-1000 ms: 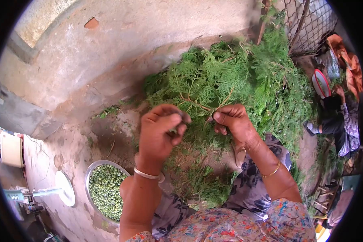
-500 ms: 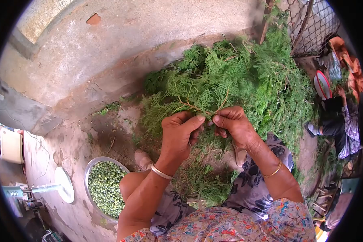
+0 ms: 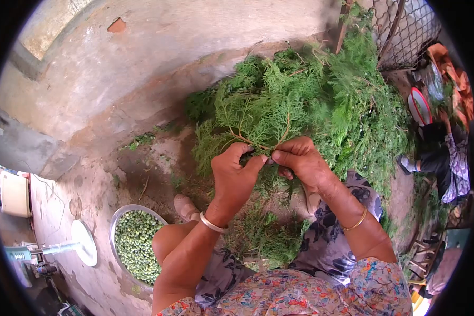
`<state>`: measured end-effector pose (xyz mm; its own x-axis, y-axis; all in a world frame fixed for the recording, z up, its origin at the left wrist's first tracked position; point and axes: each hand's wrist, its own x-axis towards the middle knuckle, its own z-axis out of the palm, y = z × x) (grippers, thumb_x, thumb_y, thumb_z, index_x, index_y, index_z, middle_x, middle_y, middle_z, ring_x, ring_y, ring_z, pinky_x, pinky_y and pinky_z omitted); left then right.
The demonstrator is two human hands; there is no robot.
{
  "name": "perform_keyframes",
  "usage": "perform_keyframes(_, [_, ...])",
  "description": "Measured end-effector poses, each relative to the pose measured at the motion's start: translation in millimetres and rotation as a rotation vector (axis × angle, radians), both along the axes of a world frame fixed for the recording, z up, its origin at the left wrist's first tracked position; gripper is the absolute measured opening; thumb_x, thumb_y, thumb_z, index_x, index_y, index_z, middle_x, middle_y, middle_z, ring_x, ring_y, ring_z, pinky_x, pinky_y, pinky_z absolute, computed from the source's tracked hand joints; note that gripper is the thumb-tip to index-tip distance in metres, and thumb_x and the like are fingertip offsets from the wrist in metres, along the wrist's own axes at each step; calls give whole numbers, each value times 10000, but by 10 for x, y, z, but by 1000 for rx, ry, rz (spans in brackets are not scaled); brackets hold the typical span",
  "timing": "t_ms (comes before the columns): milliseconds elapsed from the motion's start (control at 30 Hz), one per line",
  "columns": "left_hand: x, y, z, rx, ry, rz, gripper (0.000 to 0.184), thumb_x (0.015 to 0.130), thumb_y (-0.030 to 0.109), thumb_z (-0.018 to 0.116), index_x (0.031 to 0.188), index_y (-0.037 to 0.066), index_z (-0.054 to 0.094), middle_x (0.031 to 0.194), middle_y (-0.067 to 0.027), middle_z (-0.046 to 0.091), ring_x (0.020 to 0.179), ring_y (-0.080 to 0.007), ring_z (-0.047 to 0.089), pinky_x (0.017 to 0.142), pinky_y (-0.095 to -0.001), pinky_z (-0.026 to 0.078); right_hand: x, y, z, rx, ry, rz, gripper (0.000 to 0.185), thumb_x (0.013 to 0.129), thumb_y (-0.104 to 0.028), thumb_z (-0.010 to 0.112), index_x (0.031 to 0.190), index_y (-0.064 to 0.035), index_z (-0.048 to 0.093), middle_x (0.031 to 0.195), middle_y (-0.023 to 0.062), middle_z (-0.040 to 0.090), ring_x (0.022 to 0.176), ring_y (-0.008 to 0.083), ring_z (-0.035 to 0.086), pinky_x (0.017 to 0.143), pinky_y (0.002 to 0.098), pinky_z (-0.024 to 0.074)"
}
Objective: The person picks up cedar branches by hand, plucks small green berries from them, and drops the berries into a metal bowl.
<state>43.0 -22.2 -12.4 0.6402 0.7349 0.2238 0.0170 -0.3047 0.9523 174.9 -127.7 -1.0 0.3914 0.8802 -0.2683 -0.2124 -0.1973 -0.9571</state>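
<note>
Between my hands is a green conifer sprig (image 3: 255, 143) with flat, scaly leaves and forked brown stems. My left hand (image 3: 234, 171) is closed on its stem, thumb and forefinger pinched together. Close beside it, my right hand (image 3: 299, 160) pinches the same sprig by its right-hand stem. Whether a small cone sits between the fingertips is hidden. Beyond the hands spreads a big heap of cut conifer branches (image 3: 347, 105). On the ground to the left stands a metal basin (image 3: 122, 209) filled with small round green cones (image 3: 138, 242).
A pedestal fan's round white base (image 3: 83, 242) rests left of the basin. Loose clippings (image 3: 268, 237) lie between my feet. A concrete wall (image 3: 168, 42) runs behind the heap. At right, another person's leg (image 3: 434, 163) and a red-rimmed bowl (image 3: 420, 106) are visible.
My left thumb and forefinger have shifted along the sprig's stem, and the hand has turned slightly. My right hand has moved a little left, still pinching the sprig.
</note>
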Motion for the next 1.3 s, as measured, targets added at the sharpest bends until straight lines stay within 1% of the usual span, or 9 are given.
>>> perform_keyframes(100, [0,35,91,32,-24,-46,164,725,26,690,869,-29,633,712,-32,609,620,-45,519,542,-198,416,42,-15,32,-1,-12,31,138,862,-90,583,813,23,645,576,-3,542,460,46,438,413,212,352])
perform_keyframes(167, [-26,42,202,-514,17,-166,150,720,19,687,862,5,640,666,-21,591,532,-41,475,467,-200,363,72,-27,57,-4,-13,37,139,862,-94,585,811,19,647,570,-1,541,455,45,434,412,212,348])
perform_keyframes(400, [-61,111,138,-624,21,-256,118,762,89,655,817,-5,608,630,-46,572,459,-66,442,415,-211,315,105,-53,111,3,-10,119,178,862,-128,595,789,29,639,526,2,508,429,51,413,420,219,350])
perform_keyframes(600, [-73,129,198,-1002,-232,-321,124,800,111,613,809,-10,589,609,-96,564,420,-96,444,369,-216,322,94,-63,143,177,334,87,272,841,-220,638,751,35,607,468,-14,420,397,80,378,487,286,430])
perform_keyframes(667, [-129,238,173,-1127,-497,-391,124,820,104,576,861,-12,582,611,-113,558,416,-104,438,360,-215,325,156,-78,136,211,381,75,303,841,-249,638,753,38,593,457,-18,392,391,85,365,506,304,446])
perform_keyframes(833, [-477,649,283,-997,-486,-503,261,891,268,510,944,24,588,671,-100,507,502,-109,421,391,-220,342,372,-185,163,371,338,-72,340,880,-281,580,803,49,555,457,-26,354,400,83,326,521,310,434])
perform_keyframes(1067, [-1096,1026,234,-1227,-593,-171,214,887,272,538,916,66,588,777,-113,546,546,-132,428,437,-228,357,330,-274,98,352,338,-130,300,890,-224,571,847,73,579,466,-22,370,412,78,327,517,301,414])
perform_keyframes(1167, [-1594,1348,300,-972,-389,124,160,870,221,572,871,62,561,721,-83,535,538,-118,450,435,-225,362,192,-247,-32,72,55,-245,237,859,-84,574,955,132,595,673,95,598,441,97,427,448,279,423])
perform_keyframes(1300, [-2365,1436,247,-684,-41,389,137,837,166,603,780,58,543,708,-61,556,545,-139,501,417,-245,385,-104,-305,-127,-92,-67,-201,286,842,-58,565,1041,146,566,775,130,632,489,114,496,451,289,448])
